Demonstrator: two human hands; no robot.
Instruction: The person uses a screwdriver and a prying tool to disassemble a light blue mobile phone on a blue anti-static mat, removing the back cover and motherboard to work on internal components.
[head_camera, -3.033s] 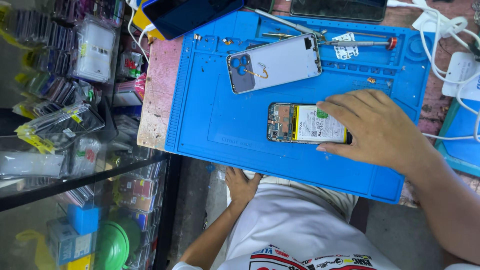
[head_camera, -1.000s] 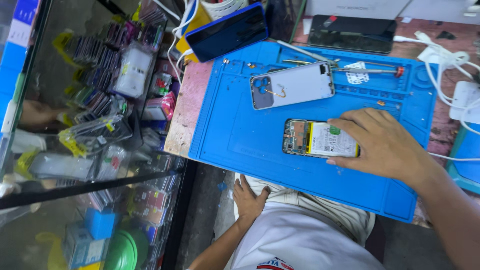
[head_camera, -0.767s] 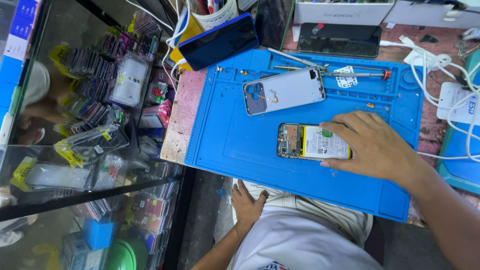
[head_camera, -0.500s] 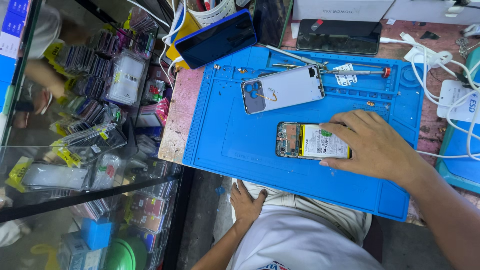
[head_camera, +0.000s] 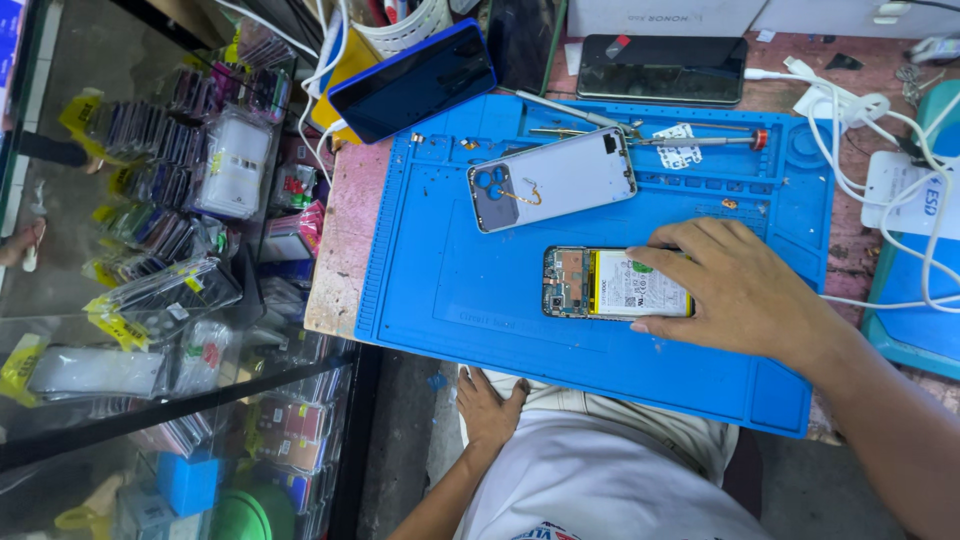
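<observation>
While the right hand (head_camera: 745, 290) lies flat, fingers spread, pinning the opened phone (head_camera: 612, 284) steady on the blue mat (head_camera: 450, 290) | left hand (head_camera: 487, 408) loosely open on the lap, holding nothing

View has swung up and right over the three seconds: blue work mat (head_camera: 450, 290) sits more centred, more of the far tabletop (head_camera: 800, 80) shows. Dark phone face-down (head_camera: 660, 68) past the mat now fully in frame, was cut off at the top edge. Blue phone (head_camera: 412, 82) at the mat's far-left corner also fully visible now. White cup of pens (head_camera: 405, 22) came into view. Glass display case (head_camera: 150, 250) takes up less of the left. Right hand (head_camera: 735, 290) on the opened phone (head_camera: 612, 284): fingers slightly more spread along its edge, battery more exposed. Left hand (head_camera: 488, 410) slid a bit further along the knee.
</observation>
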